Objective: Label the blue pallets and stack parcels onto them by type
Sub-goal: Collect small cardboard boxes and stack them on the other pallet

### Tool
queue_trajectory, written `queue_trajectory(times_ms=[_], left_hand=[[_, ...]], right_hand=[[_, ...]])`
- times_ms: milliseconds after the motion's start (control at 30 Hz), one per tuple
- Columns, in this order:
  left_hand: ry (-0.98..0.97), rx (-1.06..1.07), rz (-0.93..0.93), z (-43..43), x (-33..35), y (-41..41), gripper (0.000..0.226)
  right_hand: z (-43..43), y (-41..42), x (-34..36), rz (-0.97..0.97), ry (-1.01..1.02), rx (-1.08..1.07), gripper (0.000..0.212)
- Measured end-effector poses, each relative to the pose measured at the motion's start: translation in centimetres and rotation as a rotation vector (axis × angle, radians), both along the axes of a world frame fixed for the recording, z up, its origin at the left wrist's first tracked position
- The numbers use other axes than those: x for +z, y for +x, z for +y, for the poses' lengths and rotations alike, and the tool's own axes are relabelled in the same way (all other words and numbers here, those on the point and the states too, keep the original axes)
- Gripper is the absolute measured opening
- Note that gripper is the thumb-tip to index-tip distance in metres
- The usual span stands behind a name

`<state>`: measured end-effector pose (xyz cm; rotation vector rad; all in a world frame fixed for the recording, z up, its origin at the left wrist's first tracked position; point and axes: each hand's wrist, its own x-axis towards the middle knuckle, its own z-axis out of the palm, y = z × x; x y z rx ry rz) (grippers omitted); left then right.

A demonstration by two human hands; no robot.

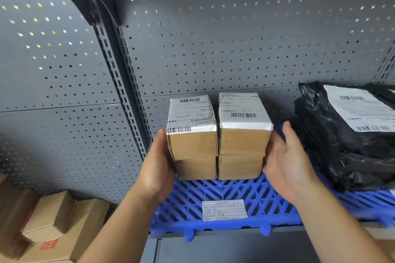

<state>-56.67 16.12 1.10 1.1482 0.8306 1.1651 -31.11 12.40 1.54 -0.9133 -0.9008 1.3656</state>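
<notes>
Four parcels, two stacks, one labelled pallet, both hands at the sides.

Four small brown cardboard parcels stand two-high in a touching pair on the blue slatted plastic pallet, each top one wrapped in a white shipping label. The left hand lies flat against the left stack. The right hand is spread open just beside the right stack; contact I cannot tell. One white paper label sits on the pallet's front. A pile of black plastic mailer bags crowds the right, and loose brown cartons sit lower left before the grey perforated back panel.
</notes>
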Motion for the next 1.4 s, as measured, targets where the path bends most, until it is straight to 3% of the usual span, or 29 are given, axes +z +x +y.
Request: queue_trajectory(times_ms=[133,267,367,433,833,1000,1167,1233,1400], left_hand=[[-0.015,0.044,0.004,-0.1,-0.1,0.6,0.051],[0.022,0.042,0.007,-0.1,0.0,0.3,0.054],[0.083,0.023,0.001,-0.5,0.1,0.2,0.065],[0.122,0.023,0.029,-0.7,0.1,0.2,0.072],[0.129,0.057,0.195,0.1,0.4,-0.8,0.088],[0.069,0.060,0.254,0.3,0.6,-0.8,0.092],[0.070,0.068,0.301,-0.1,0.5,-0.8,0.062],[0.090,0.088,0.304,-0.4,0.5,-0.7,0.060],[0.124,0.103,0.285,-0.9,0.6,-0.1,0.080]], right_hand=[[-0.2,-0.2,-0.1,-0.029,0.023,-0.020,0.060],[-0.6,-0.4,0.5,-0.123,0.170,-0.060,0.060],[-0.6,-0.7,0.9,-0.233,0.237,-0.058,0.073],[-0.3,-0.7,0.8,-0.276,0.258,-0.049,0.069],[0.2,-0.9,1.0,-0.229,0.262,-0.100,0.043],[0.1,-0.7,1.2,-0.265,0.294,-0.080,0.050],[-0.2,-1.0,0.6,-0.256,0.296,-0.052,0.051],[-0.2,-1.1,0.6,-0.257,0.291,-0.051,0.050],[-0.1,-1.1,0.6,-0.251,0.254,-0.047,0.043]])
